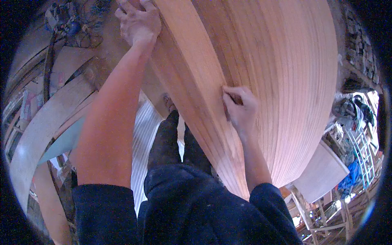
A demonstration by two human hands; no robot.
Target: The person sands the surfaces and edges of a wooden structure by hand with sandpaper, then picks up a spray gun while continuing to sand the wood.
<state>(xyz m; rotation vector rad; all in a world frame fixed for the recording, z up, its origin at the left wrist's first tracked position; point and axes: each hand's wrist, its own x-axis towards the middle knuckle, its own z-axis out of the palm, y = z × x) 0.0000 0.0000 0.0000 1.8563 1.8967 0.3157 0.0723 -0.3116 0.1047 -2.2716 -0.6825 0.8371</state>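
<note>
A large wooden panel (269, 61) with straight, striped grain fills the middle and right of the view. A lighter wooden strip (190, 49) runs along its left part. My left hand (141, 22) is at the panel's left edge near the top of the view, its fingers apart and partly cut off by the frame. My right hand (241, 107) rests against the wood near the strip's right border. Thumb and fingers there are pinched together, and whatever lies between them is too small to make out.
On the left, curved pale boards (30, 147) lean in a pile. A ribbed white sheet (143, 141) lies beside my legs. At right are a flat light board (322, 173), a blue cloth (350, 179) and a white metal rack (361, 151).
</note>
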